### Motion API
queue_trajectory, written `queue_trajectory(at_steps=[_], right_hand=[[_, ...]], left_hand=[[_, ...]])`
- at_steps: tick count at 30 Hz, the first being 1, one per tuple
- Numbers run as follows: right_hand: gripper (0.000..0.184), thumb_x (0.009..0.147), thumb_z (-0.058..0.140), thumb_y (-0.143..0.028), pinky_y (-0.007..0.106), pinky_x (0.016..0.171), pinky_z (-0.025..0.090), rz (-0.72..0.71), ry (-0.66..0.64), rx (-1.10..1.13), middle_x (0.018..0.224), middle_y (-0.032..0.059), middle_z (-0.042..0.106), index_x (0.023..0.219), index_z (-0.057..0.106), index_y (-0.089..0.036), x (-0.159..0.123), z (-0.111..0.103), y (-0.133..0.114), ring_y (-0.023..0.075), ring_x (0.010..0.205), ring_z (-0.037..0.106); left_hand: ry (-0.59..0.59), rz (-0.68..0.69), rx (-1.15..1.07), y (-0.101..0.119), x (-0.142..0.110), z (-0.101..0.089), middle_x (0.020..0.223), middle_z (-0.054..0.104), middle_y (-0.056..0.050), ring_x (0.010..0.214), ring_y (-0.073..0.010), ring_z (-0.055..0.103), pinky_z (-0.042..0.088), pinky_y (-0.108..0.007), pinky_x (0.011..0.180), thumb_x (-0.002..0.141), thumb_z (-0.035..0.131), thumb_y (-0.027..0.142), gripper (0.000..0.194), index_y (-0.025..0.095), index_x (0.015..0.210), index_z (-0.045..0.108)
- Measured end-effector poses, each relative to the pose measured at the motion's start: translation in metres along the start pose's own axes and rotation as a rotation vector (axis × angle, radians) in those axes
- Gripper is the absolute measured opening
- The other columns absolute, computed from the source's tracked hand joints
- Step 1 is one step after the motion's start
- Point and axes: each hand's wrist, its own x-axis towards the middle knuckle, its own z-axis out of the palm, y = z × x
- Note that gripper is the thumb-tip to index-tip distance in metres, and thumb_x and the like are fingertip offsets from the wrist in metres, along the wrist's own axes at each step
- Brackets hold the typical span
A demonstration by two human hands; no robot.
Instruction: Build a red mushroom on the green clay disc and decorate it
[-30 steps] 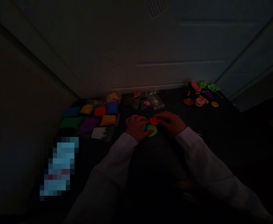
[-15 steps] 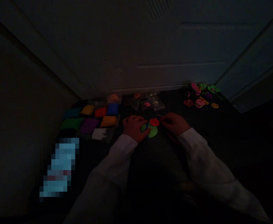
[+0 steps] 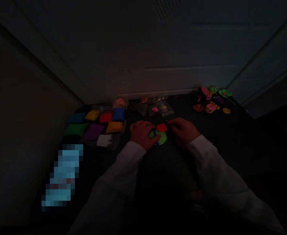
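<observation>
The scene is very dark. A flat green clay disc (image 3: pixel 161 138) lies on the dark ribbed mat (image 3: pixel 168 163), with a red clay piece (image 3: pixel 161 127) at its far edge and a small blue bit (image 3: pixel 154 133) on it. My left hand (image 3: pixel 141 134) rests curled on the disc's left side, fingers touching the green clay. My right hand (image 3: pixel 182 130) is to the right of the red piece, fingers pinched on a thin pink stick (image 3: pixel 169 122) whose tip points at the red clay.
Packets of coloured clay (image 3: pixel 99 125) lie in rows at the left. Small clear bags (image 3: pixel 158 107) sit behind the hands. Finished clay figures (image 3: pixel 211 99) stand at the back right. A white panelled door (image 3: pixel 158 49) closes off the back.
My right hand drew back slightly from the red piece and now holds the thin stick near it. My left hand stayed on the green disc.
</observation>
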Motion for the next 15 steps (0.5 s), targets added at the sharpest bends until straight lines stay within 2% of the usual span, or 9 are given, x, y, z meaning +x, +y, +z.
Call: queue_trajectory(at_steps=[3, 5, 9, 15], right_hand=[[0.034, 0.076, 0.041, -0.010, 0.032, 0.083, 0.044, -0.058, 0.023, 0.045, 0.102, 0.0050, 0.063, 0.103, 0.060, -0.018, -0.001, -0.001, -0.005, 0.0163, 0.094, 0.057], [0.032, 0.079, 0.042, -0.014, 0.030, 0.086, 0.043, -0.105, 0.027, 0.076, 0.104, 0.0041, 0.062, 0.106, 0.059, -0.019, -0.001, -0.001, -0.009, 0.0152, 0.097, 0.056], [0.029, 0.082, 0.044, -0.022, 0.032, 0.088, 0.042, -0.149, 0.028, 0.114, 0.105, 0.0048, 0.062, 0.107, 0.058, -0.020, -0.001, 0.004, -0.014, 0.0160, 0.099, 0.056], [0.027, 0.084, 0.041, -0.020, 0.031, 0.085, 0.044, -0.115, 0.074, 0.132, 0.100, 0.0055, 0.063, 0.103, 0.059, -0.019, 0.002, 0.012, -0.012, 0.0147, 0.095, 0.057]], left_hand=[[0.023, -0.012, -0.017, -0.001, 0.001, -0.001, 0.098, 0.063, -0.002, 0.102, -0.0267, 0.044, 0.025, -0.047, 0.086, 0.068, 0.056, 0.040, 0.025, 0.024, 0.086, 0.064], [0.031, -0.022, -0.024, -0.001, 0.002, -0.002, 0.096, 0.064, -0.002, 0.102, -0.0260, 0.045, 0.025, -0.046, 0.087, 0.070, 0.054, 0.037, 0.021, 0.025, 0.083, 0.066], [0.033, -0.054, -0.058, 0.000, 0.004, 0.003, 0.095, 0.064, -0.002, 0.101, -0.0265, 0.045, 0.026, -0.046, 0.085, 0.069, 0.058, 0.043, 0.024, 0.028, 0.085, 0.067], [0.005, -0.110, -0.108, 0.003, 0.009, 0.010, 0.097, 0.065, 0.000, 0.101, -0.0270, 0.046, 0.029, -0.045, 0.084, 0.065, 0.062, 0.048, 0.027, 0.029, 0.083, 0.069]])
